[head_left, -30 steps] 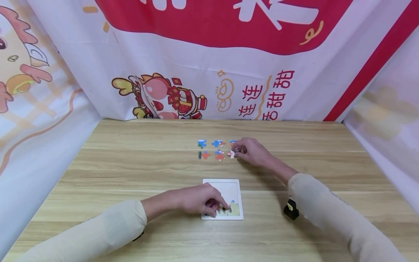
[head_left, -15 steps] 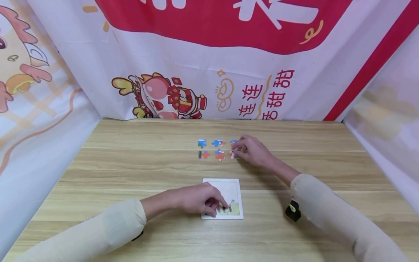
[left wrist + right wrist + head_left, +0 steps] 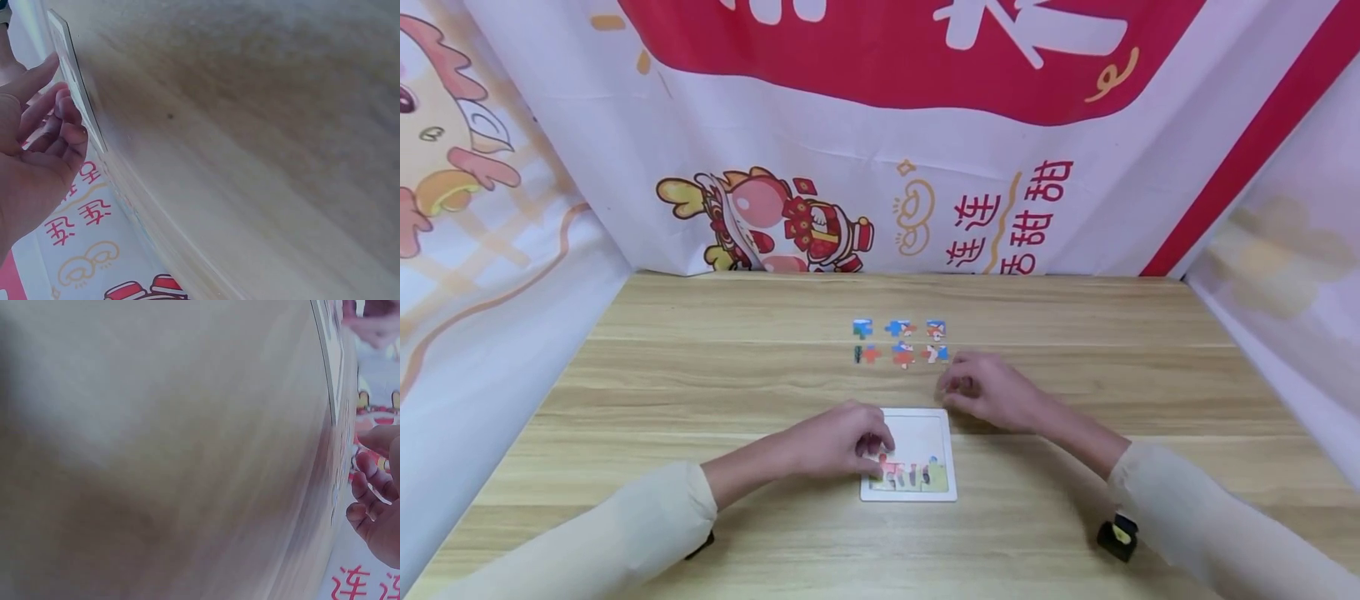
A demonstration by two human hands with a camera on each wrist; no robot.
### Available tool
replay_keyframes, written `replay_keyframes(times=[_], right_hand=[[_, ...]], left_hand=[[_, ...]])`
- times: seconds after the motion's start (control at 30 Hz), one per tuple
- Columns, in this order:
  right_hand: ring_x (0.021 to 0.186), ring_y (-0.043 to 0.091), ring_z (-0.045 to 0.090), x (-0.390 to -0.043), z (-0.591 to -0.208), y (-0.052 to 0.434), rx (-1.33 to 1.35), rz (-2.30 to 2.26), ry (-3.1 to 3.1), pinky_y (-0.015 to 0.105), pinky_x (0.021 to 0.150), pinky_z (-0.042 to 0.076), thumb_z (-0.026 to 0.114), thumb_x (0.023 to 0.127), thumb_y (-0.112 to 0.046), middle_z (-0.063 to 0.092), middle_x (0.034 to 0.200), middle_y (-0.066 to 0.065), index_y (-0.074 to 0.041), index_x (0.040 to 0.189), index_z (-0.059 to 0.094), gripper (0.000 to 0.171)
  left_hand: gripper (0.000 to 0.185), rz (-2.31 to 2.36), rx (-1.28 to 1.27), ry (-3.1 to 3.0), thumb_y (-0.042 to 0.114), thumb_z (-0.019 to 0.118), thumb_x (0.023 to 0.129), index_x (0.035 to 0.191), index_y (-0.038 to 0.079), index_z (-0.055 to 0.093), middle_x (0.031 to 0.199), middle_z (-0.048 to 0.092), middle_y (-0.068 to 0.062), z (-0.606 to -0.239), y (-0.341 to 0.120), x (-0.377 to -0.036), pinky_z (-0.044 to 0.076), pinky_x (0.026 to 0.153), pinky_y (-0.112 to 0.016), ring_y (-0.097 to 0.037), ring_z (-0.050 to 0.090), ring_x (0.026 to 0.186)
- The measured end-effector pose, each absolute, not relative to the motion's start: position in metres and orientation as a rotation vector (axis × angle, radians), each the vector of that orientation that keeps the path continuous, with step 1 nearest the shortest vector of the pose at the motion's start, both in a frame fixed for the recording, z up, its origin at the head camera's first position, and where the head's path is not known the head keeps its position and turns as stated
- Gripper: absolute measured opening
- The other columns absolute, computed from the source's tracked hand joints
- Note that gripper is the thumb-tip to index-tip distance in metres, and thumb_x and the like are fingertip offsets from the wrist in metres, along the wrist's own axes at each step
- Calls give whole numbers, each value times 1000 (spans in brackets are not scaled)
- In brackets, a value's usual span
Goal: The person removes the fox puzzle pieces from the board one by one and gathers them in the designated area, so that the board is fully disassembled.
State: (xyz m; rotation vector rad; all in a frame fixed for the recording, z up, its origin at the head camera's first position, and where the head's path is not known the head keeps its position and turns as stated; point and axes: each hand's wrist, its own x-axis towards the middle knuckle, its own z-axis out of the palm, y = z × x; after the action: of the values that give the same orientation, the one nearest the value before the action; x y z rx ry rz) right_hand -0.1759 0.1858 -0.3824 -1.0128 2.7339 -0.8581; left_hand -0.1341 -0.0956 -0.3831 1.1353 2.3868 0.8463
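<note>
A square white puzzle frame [image 3: 952, 450] lies on the table, with joined jigsaw pieces [image 3: 913, 477] in yellow-green and pink along its near edge. My left hand [image 3: 838, 440] is over the frame's left side, fingers bent and thumb apart from the index finger; nothing shows between them. In the left wrist view the fingers [image 3: 62, 112] are close to the frame's edge. Between the frame and the loose pieces, to their right, my right hand [image 3: 996, 392] hovers with loosely curled fingers and no piece visible in them. The right wrist view also shows these fingers [image 3: 369, 487] without a piece.
Beyond the frame, several loose jigsaw pieces [image 3: 903, 356] in blue, orange and white lie in two rows on the wooden table [image 3: 730, 333]. A printed cloth [image 3: 880, 133] hangs along the table's back edge, with more cloth at both sides.
My right hand has drawn back from the loose pieces toward me, and they all lie on the table. My left hand has lifted its fingertip off the joined pieces and shifted left.
</note>
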Motion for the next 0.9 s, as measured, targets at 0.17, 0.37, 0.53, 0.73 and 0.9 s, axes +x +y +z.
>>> replay_keyframes(times=[0.17,0.37,0.53,0.73,0.9], right_hand=[[85,12,61,-154,-384,183,-1129,-906,2614,27,75,57,77,92,-7,69,99,-2,-11,105,79,14],[95,11,60,-130,-387,178,-1340,-827,2534,27,84,55,80,92,-14,66,107,-4,-15,112,79,21],[101,4,55,-115,-391,175,-1513,-684,2500,22,89,51,80,92,-24,62,113,-7,-21,119,79,28],[96,4,50,-110,-395,175,-1626,-587,2501,17,84,47,80,93,-29,58,112,-8,-24,118,79,25],[97,4,50,-111,-399,175,-1623,-631,2498,18,84,47,81,92,-28,58,111,-9,-24,117,80,25]], left_hand=[[17,766,1223,2439,12,88,83,96,6,78,81,60,5,-384,-99,-133,47,68,-18,-3,51,74],[17,779,1245,2449,12,88,83,96,5,79,81,60,5,-385,-100,-132,47,68,-18,-2,50,74],[16,799,1265,2452,12,88,82,93,5,78,80,60,5,-386,-99,-133,48,68,-18,-1,50,74],[17,814,1220,2439,12,90,80,87,7,75,78,58,6,-387,-98,-133,48,67,-18,-1,49,72],[19,845,1186,2421,11,90,80,87,7,73,78,57,5,-387,-98,-134,48,66,-19,-3,49,71]])
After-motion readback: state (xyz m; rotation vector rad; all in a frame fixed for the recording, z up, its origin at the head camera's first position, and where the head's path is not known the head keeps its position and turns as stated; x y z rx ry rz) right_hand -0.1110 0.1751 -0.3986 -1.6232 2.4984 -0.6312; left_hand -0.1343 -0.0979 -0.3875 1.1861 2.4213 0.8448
